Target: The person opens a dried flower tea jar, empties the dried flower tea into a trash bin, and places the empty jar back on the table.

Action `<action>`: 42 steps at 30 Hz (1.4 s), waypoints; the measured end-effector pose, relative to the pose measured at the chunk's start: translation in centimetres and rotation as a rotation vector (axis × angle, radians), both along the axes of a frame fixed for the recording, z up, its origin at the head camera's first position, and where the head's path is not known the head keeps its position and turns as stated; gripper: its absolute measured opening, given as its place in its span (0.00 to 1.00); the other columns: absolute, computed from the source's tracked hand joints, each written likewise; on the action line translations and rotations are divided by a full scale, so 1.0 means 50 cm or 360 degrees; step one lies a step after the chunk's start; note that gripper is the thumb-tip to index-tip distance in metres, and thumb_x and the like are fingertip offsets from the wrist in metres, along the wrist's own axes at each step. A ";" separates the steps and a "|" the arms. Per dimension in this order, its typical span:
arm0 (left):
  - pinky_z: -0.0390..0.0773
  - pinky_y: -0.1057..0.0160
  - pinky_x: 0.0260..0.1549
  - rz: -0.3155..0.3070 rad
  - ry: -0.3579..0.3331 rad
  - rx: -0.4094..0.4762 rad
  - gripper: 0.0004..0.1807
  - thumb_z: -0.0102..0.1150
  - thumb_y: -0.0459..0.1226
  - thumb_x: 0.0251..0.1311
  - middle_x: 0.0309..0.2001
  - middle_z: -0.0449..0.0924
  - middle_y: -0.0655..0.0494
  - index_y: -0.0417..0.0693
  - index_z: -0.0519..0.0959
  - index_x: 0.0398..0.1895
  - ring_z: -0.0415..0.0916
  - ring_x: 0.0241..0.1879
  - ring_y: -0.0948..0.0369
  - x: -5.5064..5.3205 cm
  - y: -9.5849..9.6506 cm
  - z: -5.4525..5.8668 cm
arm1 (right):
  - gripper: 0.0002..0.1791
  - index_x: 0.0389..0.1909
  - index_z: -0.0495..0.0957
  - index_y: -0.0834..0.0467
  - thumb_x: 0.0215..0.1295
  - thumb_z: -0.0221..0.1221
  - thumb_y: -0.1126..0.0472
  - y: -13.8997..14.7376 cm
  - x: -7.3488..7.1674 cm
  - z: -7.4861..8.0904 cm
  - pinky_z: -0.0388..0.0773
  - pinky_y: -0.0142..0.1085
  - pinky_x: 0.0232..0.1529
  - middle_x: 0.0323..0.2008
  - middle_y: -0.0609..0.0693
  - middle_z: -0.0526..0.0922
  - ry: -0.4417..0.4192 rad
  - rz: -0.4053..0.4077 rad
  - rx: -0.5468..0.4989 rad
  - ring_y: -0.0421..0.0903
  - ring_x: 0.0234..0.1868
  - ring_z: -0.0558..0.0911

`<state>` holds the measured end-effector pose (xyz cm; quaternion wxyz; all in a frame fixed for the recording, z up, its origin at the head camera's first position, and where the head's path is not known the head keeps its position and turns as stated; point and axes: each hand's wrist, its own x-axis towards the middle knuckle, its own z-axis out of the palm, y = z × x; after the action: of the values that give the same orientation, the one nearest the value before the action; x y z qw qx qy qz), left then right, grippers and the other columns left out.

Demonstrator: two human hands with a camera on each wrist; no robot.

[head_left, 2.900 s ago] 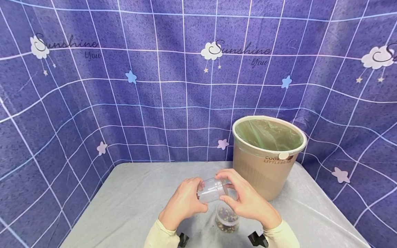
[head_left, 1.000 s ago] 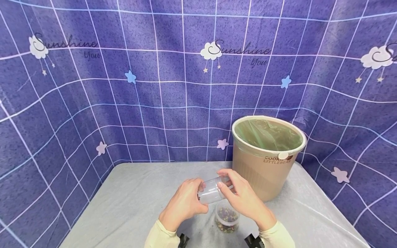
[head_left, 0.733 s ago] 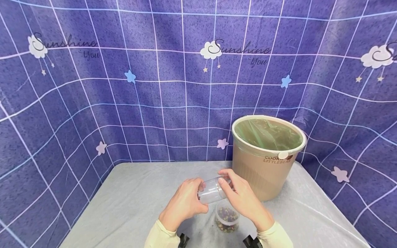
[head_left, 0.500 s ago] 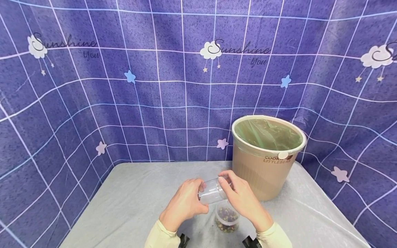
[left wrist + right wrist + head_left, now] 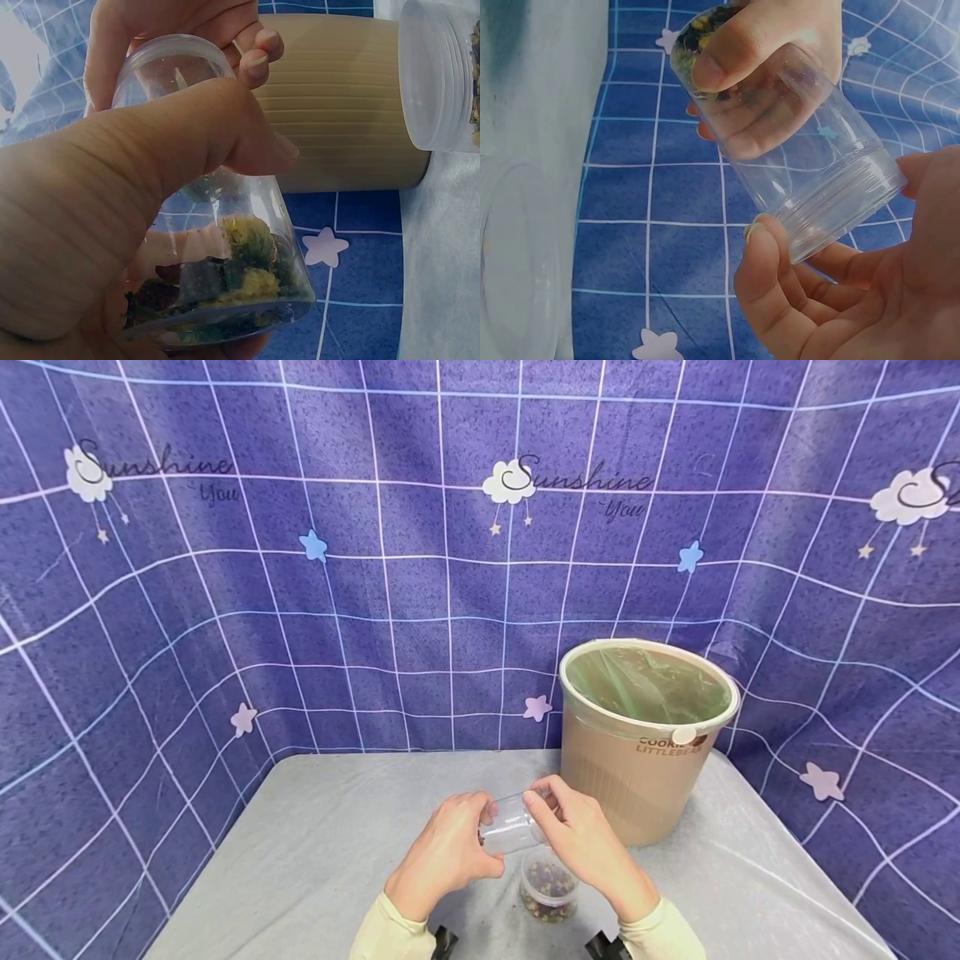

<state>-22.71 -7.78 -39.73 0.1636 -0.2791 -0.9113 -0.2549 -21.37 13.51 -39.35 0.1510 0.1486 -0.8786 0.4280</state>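
A clear plastic jar is held tilted above the table, its ridged end to the right. My left hand grips its body near the base, where dried yellow flowers and dark petals lie inside. At the other end, my right hand has thumb and fingers around the ridged rim, which they partly hide in the head view. Below the right hand stands a second clear jar on the table, upright, with small dried buds in it. Its pale rim shows at the left of the right wrist view.
A beige bin with a green liner bag stands behind my right hand at the table's back right. Grey cloth covers the table. A blue-purple gridded curtain surrounds the table at the back and sides.
My right hand has turned about the jar's ridged end, its thumb moving from below up onto the near side, and the wrist has shifted slightly left. The left hand stays almost still.
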 end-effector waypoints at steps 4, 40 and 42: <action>0.75 0.66 0.33 0.0000 0.0009 -0.0005 0.25 0.76 0.38 0.27 0.28 0.77 0.62 0.50 0.78 0.36 0.69 0.29 0.67 0.000 -0.001 0.000 | 0.11 0.46 0.79 0.42 0.76 0.55 0.41 0.000 0.000 0.000 0.76 0.32 0.30 0.28 0.33 0.81 0.0002 0.0011 -0.0006 0.35 0.26 0.78; 0.75 0.66 0.33 0.0004 -0.0005 -0.0013 0.26 0.77 0.38 0.27 0.29 0.74 0.66 0.49 0.79 0.37 0.69 0.30 0.67 0.000 -0.003 0.001 | 0.14 0.53 0.78 0.44 0.76 0.55 0.43 0.003 0.005 0.005 0.78 0.32 0.31 0.33 0.36 0.82 0.0017 0.0102 0.0022 0.35 0.27 0.80; 0.75 0.66 0.33 0.0000 -0.0008 -0.0011 0.26 0.77 0.38 0.27 0.29 0.75 0.65 0.48 0.79 0.37 0.69 0.30 0.67 0.001 -0.003 0.001 | 0.14 0.54 0.78 0.44 0.76 0.56 0.43 0.004 0.006 0.006 0.78 0.32 0.32 0.34 0.36 0.83 0.0021 0.0107 0.0024 0.35 0.28 0.80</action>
<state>-22.67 -7.91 -39.65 0.1605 -0.2789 -0.9125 -0.2524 -21.07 13.71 -39.06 0.1411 0.1818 -0.8753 0.4253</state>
